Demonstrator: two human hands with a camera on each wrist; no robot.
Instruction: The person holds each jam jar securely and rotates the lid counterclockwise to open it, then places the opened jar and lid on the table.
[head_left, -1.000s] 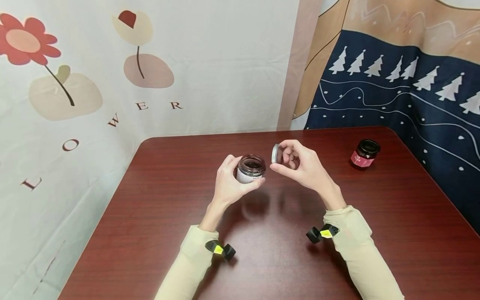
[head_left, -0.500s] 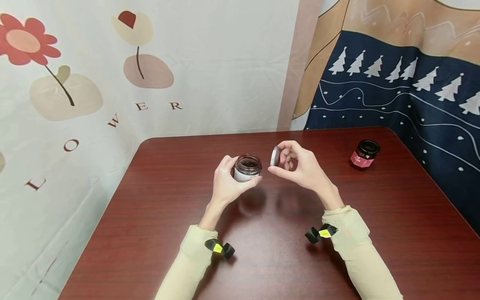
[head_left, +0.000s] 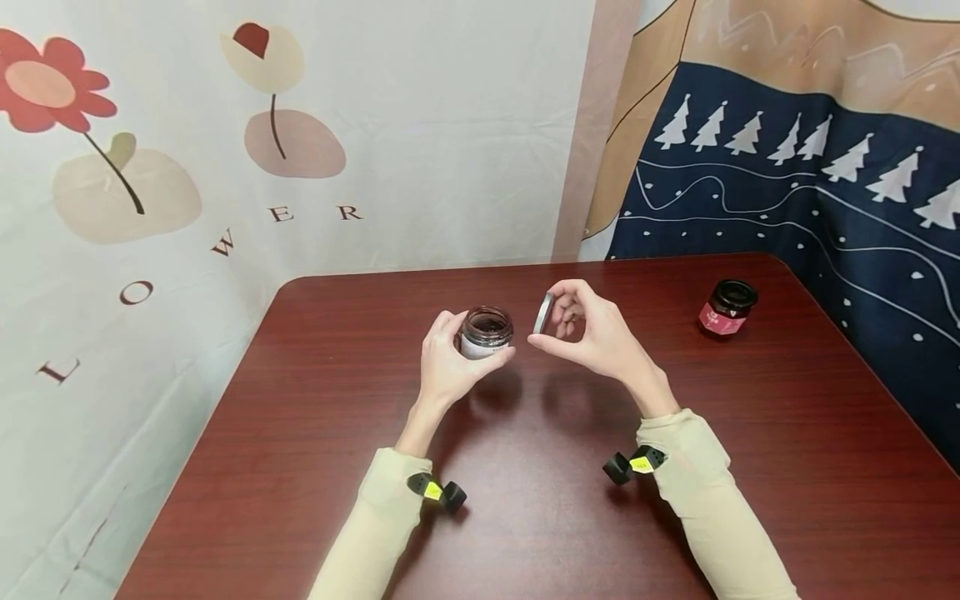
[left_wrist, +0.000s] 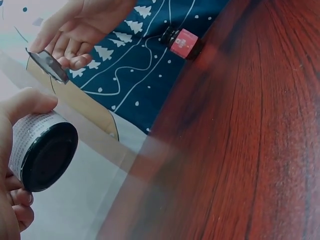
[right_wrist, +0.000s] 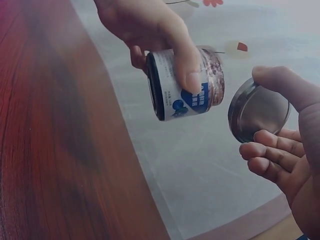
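Jar (head_left: 486,333) of clear glass, lidless, held raised over the reddish-brown table (head_left: 300,417) near the middle of the head view, its round mouth turned upward toward the viewer. The contents look dark; at the neck, seen from the right wrist, the glass shows a mottled reddish-brown. A white label (right_wrist: 187,106) wraps the body, bearing fine print, a blue panel with pale characters and a picture of blue fruit. The base, visible from the left wrist, is dark and circular.

Left hand (head_left: 446,367): thumb and fingers curled round the body of the jar, gripping it below the neck. Right hand (head_left: 603,333): thumb and fingertips pinching a lid (right_wrist: 260,112) by its edge, the remaining fingers bent. The lid is a shallow silver-grey metal disc, held nearly on edge just beside the jar and apart from its rim.

Second jar (head_left: 727,308), with black cap and pink label, upright at the far right of the table, well apart from both hands. Behind the table, a pale cloth (head_left: 450,125) with printed flowers and letters meets a navy cloth (head_left: 750,192) with white trees.
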